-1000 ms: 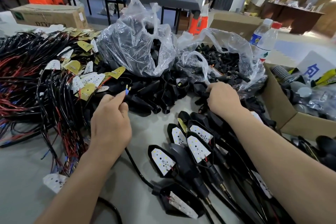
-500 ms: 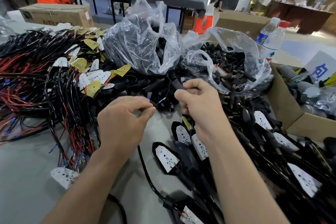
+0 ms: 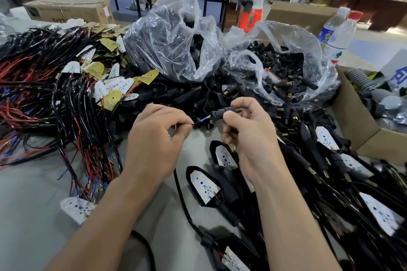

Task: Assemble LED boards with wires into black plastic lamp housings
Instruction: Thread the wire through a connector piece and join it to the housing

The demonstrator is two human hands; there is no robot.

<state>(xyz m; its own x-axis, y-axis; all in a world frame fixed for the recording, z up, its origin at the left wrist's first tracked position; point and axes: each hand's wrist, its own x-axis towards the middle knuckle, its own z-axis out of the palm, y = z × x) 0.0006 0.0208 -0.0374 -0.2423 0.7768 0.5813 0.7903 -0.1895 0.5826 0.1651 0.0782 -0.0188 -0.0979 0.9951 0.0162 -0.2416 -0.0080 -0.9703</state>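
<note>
While the left hand (image 3: pixel 154 145) pinches a wire (image 3: pixel 203 119), the right hand (image 3: pixel 251 138) grips a black connector (image 3: pixel 221 114) over bare tabletop (image 3: pixel 33 215).

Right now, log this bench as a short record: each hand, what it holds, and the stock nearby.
Left hand: pinch grip on a blue-tipped wire
Right hand: holds a black stem, brass end pointing right
Join: wire's tip at the stem's near end; entry unclear
Bags: left bag and right bag, clear, black parts inside
Wire pile: far left, with LED boards
Finished lamps: below the hands
</note>
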